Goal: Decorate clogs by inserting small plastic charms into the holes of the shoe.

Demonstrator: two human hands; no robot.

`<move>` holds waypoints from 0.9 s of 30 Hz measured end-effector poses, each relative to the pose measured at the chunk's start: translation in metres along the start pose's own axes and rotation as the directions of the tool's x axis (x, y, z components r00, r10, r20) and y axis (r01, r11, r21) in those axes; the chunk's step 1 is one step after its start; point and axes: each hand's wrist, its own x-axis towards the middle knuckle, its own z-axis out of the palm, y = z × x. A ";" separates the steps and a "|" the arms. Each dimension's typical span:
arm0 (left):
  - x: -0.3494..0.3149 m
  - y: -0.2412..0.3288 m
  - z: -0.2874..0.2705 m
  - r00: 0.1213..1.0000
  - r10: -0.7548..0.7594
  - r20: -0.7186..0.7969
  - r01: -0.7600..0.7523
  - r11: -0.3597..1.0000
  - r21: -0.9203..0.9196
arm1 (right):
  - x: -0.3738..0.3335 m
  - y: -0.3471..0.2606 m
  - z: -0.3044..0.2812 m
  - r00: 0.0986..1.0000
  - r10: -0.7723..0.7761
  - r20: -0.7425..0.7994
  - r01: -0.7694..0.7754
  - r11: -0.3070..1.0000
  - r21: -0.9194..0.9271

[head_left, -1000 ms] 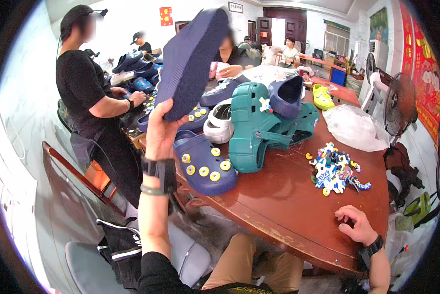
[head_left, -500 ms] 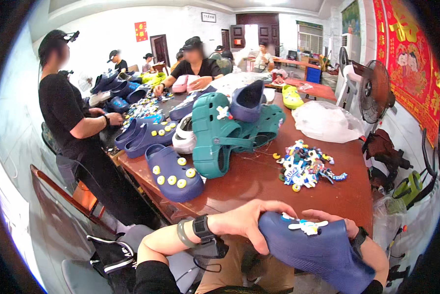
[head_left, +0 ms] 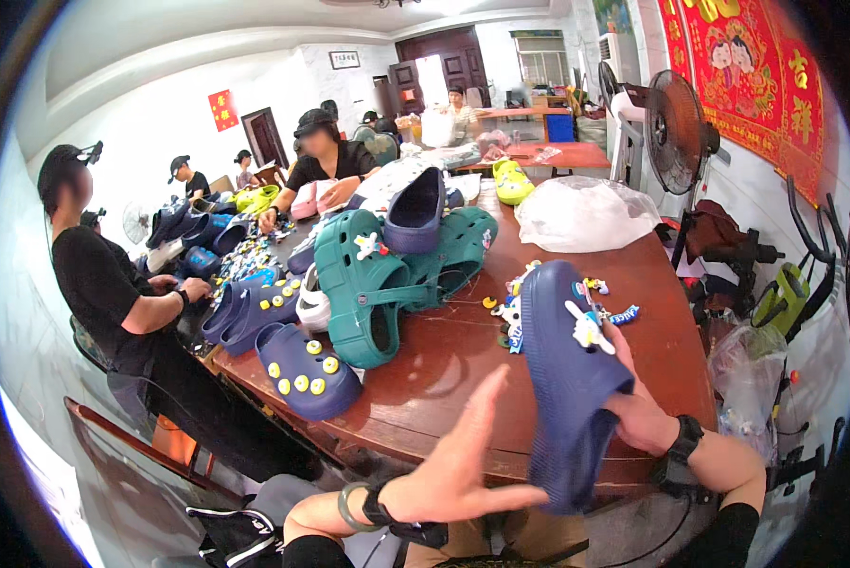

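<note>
A navy clog (head_left: pixel 562 379) stands nearly upright in front of me, toe up, its ribbed sole edge facing left. My right hand (head_left: pixel 641 405) grips it from the right, fingers partly inside the opening. On its upper sits a white, blue and yellow figure charm (head_left: pixel 590 329). To the left of the clog, my left hand (head_left: pixel 463 464) is open, fingers stretched out and thumb near the heel; whether the thumb touches it I cannot tell. Behind the clog lies a pile of colourful shoe charms (head_left: pixel 510 317), partly hidden by it.
On the brown table (head_left: pixel 425 407) are a navy clog with yellow round charms (head_left: pixel 307 371), stacked green clogs (head_left: pixel 359 293) and a white plastic bag (head_left: pixel 586 216). A co-worker in black (head_left: pixel 113 275) stands at left; another (head_left: pixel 326 170) sits across. A fan (head_left: pixel 676 133) stands at right.
The clog has turned from lying low to upright, lifted in my right hand. My left hand has let go of it and opened out to the left. The view has shifted rightward.
</note>
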 end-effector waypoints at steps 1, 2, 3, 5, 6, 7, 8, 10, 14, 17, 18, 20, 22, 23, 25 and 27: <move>0.000 0.004 0.009 0.995 -0.064 0.076 0.058 0.995 0.081 | -0.002 0.001 0.002 0.998 -0.051 0.023 0.055 0.976 -0.212; 0.001 0.002 0.017 0.995 -0.066 0.080 0.060 0.995 0.078 | -0.003 0.005 0.004 0.996 -0.067 0.050 0.078 0.959 -0.271; 0.002 -0.004 0.023 0.994 -0.074 0.085 0.072 0.997 0.029 | -0.006 0.009 0.005 0.986 -0.119 0.115 0.150 0.934 -0.323; 0.004 -0.013 0.023 0.993 -0.076 0.087 0.084 0.992 -0.091 | -0.009 0.011 0.015 0.943 -0.241 0.229 0.308 0.891 -0.333; 0.002 -0.012 0.020 0.995 -0.056 0.081 0.066 0.990 -0.122 | -0.010 0.010 0.011 0.944 -0.239 0.226 0.305 0.893 -0.332; -0.001 -0.012 0.014 0.994 -0.060 0.096 0.076 0.983 -0.170 | -0.010 0.007 0.004 0.934 -0.276 0.226 0.352 0.809 -0.470; -0.002 -0.014 0.008 0.992 -0.063 0.113 0.087 0.972 -0.217 | -0.013 0.007 -0.003 0.923 -0.310 0.229 0.385 0.704 -0.597; -0.001 -0.010 -0.012 0.970 -0.086 0.228 0.139 0.965 -0.225 | -0.008 0.012 -0.018 0.914 -0.402 0.043 0.371 0.790 -0.489; 0.004 -0.017 -0.046 0.814 -0.212 0.540 0.345 0.926 -0.157 | 0.005 -0.016 -0.020 0.935 -0.346 0.080 0.353 0.882 -0.311; 0.012 -0.034 -0.068 0.828 -0.298 0.475 0.224 0.952 0.207 | 0.006 -0.023 -0.019 0.997 0.003 0.078 0.034 0.884 -0.466; 0.016 -0.037 -0.075 0.833 -0.380 0.402 0.298 0.921 0.253 | 0.009 -0.018 -0.020 0.988 -0.077 0.131 0.141 0.782 -0.608; 0.023 -0.044 -0.081 0.932 -0.289 0.221 0.186 0.901 0.392 | 0.012 -0.011 -0.019 1.000 0.000 0.028 0.015 0.856 -0.517; 0.029 -0.045 -0.067 0.997 0.070 -0.020 -0.040 0.757 0.652 | 0.013 -0.003 -0.027 0.997 0.074 -0.005 -0.066 0.850 -0.522; 0.024 -0.042 -0.062 0.996 0.063 -0.065 -0.005 0.751 0.661 | 0.014 0.002 -0.031 0.999 0.028 0.016 -0.013 0.805 -0.593; 0.015 -0.032 -0.049 0.994 0.007 -0.107 0.063 0.771 0.634 | 0.017 0.004 -0.033 0.999 -0.006 0.039 0.030 0.754 -0.656; 0.003 -0.034 -0.031 0.995 -0.043 -0.094 0.088 0.826 0.557 | 0.018 -0.002 -0.030 0.996 -0.027 0.087 0.087 0.581 -0.809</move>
